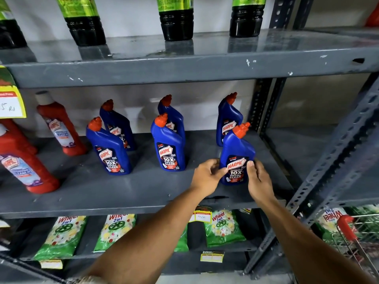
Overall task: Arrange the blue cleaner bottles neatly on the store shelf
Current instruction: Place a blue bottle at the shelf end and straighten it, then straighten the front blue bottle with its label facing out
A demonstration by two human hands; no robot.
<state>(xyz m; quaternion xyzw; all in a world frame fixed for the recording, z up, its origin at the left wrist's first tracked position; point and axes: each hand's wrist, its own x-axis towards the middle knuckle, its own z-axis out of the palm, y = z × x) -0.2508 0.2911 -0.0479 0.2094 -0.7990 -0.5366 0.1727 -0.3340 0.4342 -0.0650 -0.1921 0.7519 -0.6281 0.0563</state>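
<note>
At the right of the middle shelf [143, 187], the left hand [207, 176] and right hand [258, 180] clasp the base of a front-row blue bottle [236, 154], upright. Five others stand in pairs behind and leftward. Likely rigid, smooth plastic, liquid-heavy; grip low around the body.

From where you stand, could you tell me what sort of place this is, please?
Most likely a shop aisle: metal shelves carry rows of identical blue cleaner bottles, handwritten price tags hang from the edges, and a shopping basket sits at the right.
</note>
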